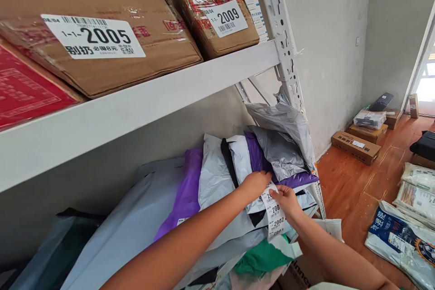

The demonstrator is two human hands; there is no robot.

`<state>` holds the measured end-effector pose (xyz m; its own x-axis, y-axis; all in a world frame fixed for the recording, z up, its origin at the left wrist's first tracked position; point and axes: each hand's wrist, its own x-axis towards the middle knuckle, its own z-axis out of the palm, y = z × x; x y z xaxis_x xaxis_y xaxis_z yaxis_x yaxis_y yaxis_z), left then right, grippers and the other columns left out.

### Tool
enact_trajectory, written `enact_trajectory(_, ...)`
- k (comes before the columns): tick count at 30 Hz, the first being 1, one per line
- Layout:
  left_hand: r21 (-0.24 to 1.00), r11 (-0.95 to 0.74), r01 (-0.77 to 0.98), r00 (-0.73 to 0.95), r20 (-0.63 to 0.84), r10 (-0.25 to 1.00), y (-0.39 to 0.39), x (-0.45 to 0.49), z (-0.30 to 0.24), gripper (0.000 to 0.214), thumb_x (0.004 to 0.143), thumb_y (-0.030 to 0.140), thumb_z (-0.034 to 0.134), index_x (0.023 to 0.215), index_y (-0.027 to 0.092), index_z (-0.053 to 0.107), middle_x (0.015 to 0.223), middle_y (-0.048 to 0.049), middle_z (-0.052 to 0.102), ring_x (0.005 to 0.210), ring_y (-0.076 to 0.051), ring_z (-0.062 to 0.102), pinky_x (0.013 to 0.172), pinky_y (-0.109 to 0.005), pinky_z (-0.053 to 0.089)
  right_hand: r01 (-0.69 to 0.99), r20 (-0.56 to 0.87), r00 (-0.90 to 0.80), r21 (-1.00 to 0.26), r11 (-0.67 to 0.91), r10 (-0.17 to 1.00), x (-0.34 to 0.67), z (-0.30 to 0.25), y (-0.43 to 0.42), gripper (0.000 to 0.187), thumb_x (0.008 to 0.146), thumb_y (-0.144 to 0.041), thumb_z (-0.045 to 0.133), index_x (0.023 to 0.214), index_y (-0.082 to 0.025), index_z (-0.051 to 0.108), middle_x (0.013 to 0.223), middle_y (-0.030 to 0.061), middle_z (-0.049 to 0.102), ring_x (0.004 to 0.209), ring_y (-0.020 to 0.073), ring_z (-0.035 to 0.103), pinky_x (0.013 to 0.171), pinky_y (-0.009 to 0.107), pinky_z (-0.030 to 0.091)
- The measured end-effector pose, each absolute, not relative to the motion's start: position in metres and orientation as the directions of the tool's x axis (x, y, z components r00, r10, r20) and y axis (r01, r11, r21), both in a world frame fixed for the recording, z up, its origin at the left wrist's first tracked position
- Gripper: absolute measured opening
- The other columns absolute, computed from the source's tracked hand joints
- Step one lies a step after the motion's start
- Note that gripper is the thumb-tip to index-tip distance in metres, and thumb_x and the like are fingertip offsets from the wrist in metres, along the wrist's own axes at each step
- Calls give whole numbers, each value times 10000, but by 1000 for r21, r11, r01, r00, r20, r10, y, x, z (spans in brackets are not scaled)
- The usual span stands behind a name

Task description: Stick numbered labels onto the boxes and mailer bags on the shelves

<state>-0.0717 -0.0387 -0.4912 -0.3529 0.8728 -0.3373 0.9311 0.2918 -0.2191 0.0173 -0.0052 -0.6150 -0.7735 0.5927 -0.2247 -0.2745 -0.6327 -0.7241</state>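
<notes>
A barcode-label strip (pixel 276 215) is hanging near the rack's (pixel 289 61) right edge. The right hand (pixel 287 199) is pinching it; the left hand (pixel 254 186) is curling at its top, grip unclear. Behind, a purple mailer (pixel 186 188) is leaning.

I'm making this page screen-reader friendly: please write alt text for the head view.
A person's left hand and right hand handle a strip of numbered labels beside bagged parcels on a white rack. Cartons labelled 2005 and 2009 sit on the shelf above.

Bright doorway (pixel 427 89) (washed out), deep shadow under shelf (pixel 136 108), mostly sharp
</notes>
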Motion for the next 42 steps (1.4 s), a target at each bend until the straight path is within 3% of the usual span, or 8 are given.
enact_trajectory(10, -376, 213, 902, -349, -343, 872, -37, -59, -491, 336, 912, 113, 411, 1147, 93, 651, 1047, -201, 698, 986, -310, 674, 784, -394, 525, -192, -278, -818, -693, -695, 503, 39, -618, -8, 603, 323, -622, 887, 537, -202, 511, 471, -44, 522, 445, 88, 413, 475, 243, 295)
enact_trajectory(14, -392, 241, 888, -375, -316, 871, -40, -56, -494, 313, 928, 135, 412, 1105, 95, 668, 1032, -191, 697, 982, -298, 675, 808, -393, 521, -139, -330, -810, -696, -704, 486, 56, -633, -18, 670, 407, -669, 851, 430, -229, 346, 377, -78, 376, 390, 45, 257, 430, 240, 179)
enact_trajectory(19, -457, 422, 783, -524, -119, 844, -30, -49, -476, 479, 880, 269, 561, 1303, 45, 540, 1159, -262, 624, 971, -347, 657, 766, -437, 525, -95, -243, -881, -749, -656, 406, 89, -649, -16, 660, 422, -699, 846, 465, -198, 419, 411, -77, 416, 397, 38, 284, 430, 216, 182)
enact_trajectory(23, -73, 121, 990, -131, -162, 978, -12, -63, -458, 401, 796, 85, 537, 1156, 219, 653, 1174, -107, 654, 1137, -261, 565, 1067, -474, 370, -172, -119, -911, -761, -625, 396, 111, -633, 13, 527, 538, -630, 854, 708, -180, 637, 580, -25, 594, 494, 96, 490, 499, 222, 345)
enact_trajectory(27, 319, -7, 948, 127, -356, 926, -7, -88, -464, 218, 726, 102, 529, 704, 228, 705, 802, -20, 715, 928, -193, 630, 959, -303, 448, -399, 107, -809, -822, -406, 578, 106, -607, 45, 401, 644, -574, 826, 737, -213, 675, 767, 7, 629, 698, 146, 580, 634, 257, 452)
enact_trajectory(30, 390, 122, 913, 21, -341, 940, -11, -97, -475, 290, 842, 237, 424, 767, 209, 702, 815, -3, 722, 840, -174, 650, 814, -257, 492, -530, 252, -669, -821, -210, 699, 82, -595, 57, 366, 692, -565, 789, 717, -221, 668, 890, 34, 645, 834, 175, 596, 730, 273, 476)
enact_trajectory(34, 431, 256, 866, -175, -219, 960, -11, -99, -483, 470, 928, 466, 280, 865, 179, 646, 910, -45, 683, 900, -201, 623, 825, -296, 486, -442, 121, -756, -819, -365, 644, 39, -597, 54, 514, 630, -708, 738, 764, -226, 620, 621, -15, 609, 532, 145, 520, 555, 277, 440)
enact_trajectory(42, 367, 409, 835, -359, -200, 912, -12, -103, -488, 233, 793, 441, 574, 758, 213, 548, 827, -3, 603, 746, -164, 547, 731, -287, 452, -363, -46, -735, -815, -451, 676, 6, -619, 38, 645, 528, -833, 687, 617, -229, 479, 462, -67, 457, 413, 89, 341, 440, 237, 301)
